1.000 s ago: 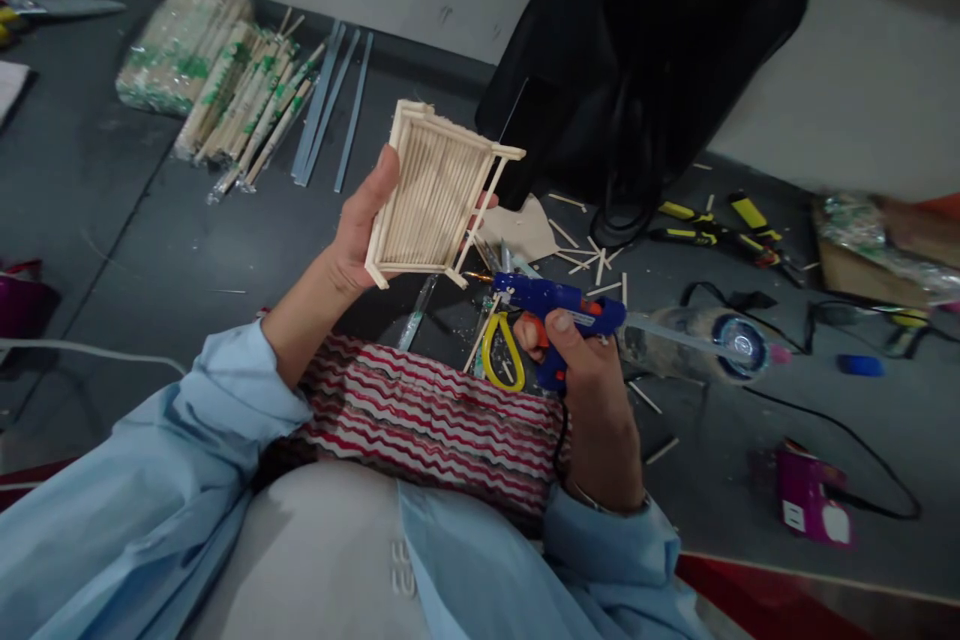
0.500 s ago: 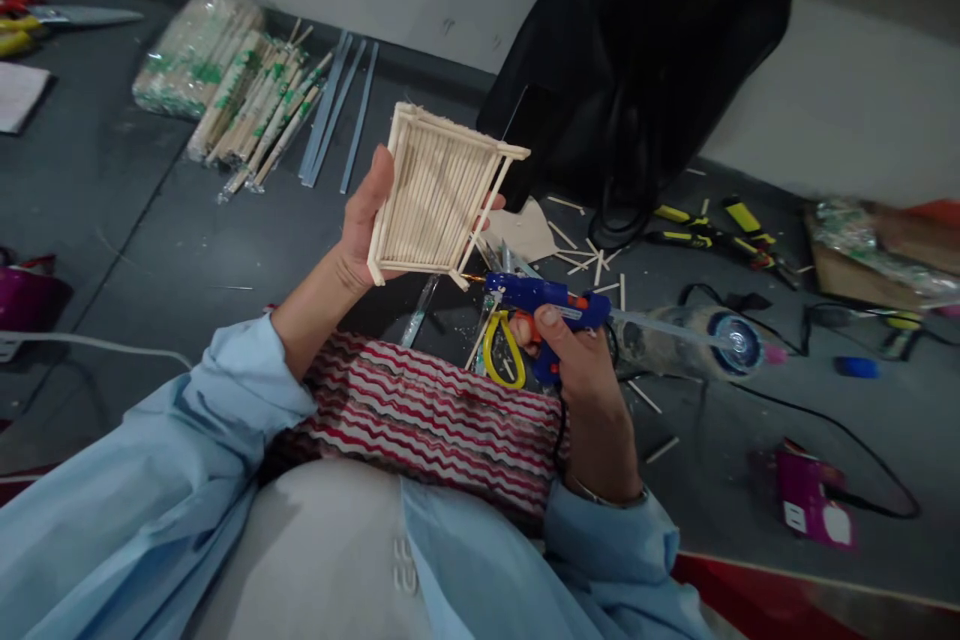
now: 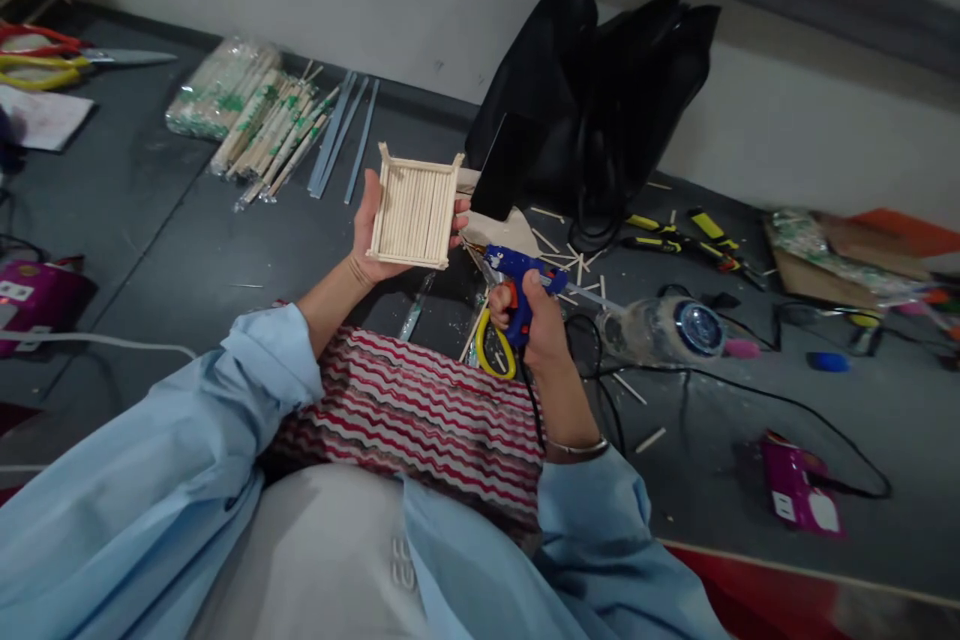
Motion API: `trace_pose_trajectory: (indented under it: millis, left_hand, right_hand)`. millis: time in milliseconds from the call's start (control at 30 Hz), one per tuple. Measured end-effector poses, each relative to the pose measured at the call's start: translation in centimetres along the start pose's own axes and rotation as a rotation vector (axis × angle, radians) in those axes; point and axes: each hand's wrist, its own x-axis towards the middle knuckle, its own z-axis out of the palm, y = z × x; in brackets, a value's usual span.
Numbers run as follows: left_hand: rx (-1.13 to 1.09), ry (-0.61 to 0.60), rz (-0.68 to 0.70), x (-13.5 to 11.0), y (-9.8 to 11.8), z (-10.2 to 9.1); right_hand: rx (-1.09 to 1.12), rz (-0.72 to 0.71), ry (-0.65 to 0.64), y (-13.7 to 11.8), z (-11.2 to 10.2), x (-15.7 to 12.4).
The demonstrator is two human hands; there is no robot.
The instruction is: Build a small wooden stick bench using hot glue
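Note:
My left hand (image 3: 369,230) holds a small square tray of pale wooden sticks (image 3: 415,215), thumb on its left side and fingertips showing past its right edge. Thicker sticks frame the tray, and short ends stick up at its far corners. My right hand (image 3: 538,320) grips a blue hot glue gun (image 3: 517,270) by its handle, fingers at the orange trigger. A clear glue stick (image 3: 592,297) runs out of the gun's back. The nozzle points left, a little apart from the tray's lower right side. Yellow-handled scissors (image 3: 495,350) lie beneath the gun.
Behind stand a black bag (image 3: 577,90) and a dark phone (image 3: 510,165). Wrapped stick bundles (image 3: 262,125) and blue-grey strips (image 3: 337,135) lie at the back left. To the right are a plastic bottle (image 3: 652,328), pliers (image 3: 697,242), a purple box (image 3: 799,485) and a black cord.
The tray has been tipped flatter and turned so its inside faces me. The glue gun's nozzle has moved away from its lower corner. The head view has shifted.

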Motion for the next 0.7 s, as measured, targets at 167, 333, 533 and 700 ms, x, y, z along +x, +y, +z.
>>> trace_pose_trajectory:
  millis: [167, 333, 533, 700]
  left_hand:
    - [0.004, -0.012, -0.014, 0.36, 0.10, -0.60]
    - [0.010, -0.021, -0.035, 0.81, 0.11, -0.71]
    - [0.024, -0.020, -0.054, 1.04, 0.22, -0.69]
    - [0.027, -0.006, -0.066, 0.96, 0.37, -0.53]
  right_hand:
    - [-0.003, -0.044, 0.004, 0.54, -0.07, 0.23]
    - [0.031, -0.081, -0.048, 0.72, -0.32, 0.37]
    - [0.044, -0.075, -0.052, 0.88, -0.50, 0.58]
    - [0.050, -0.070, -0.053, 0.95, -0.48, 0.65]
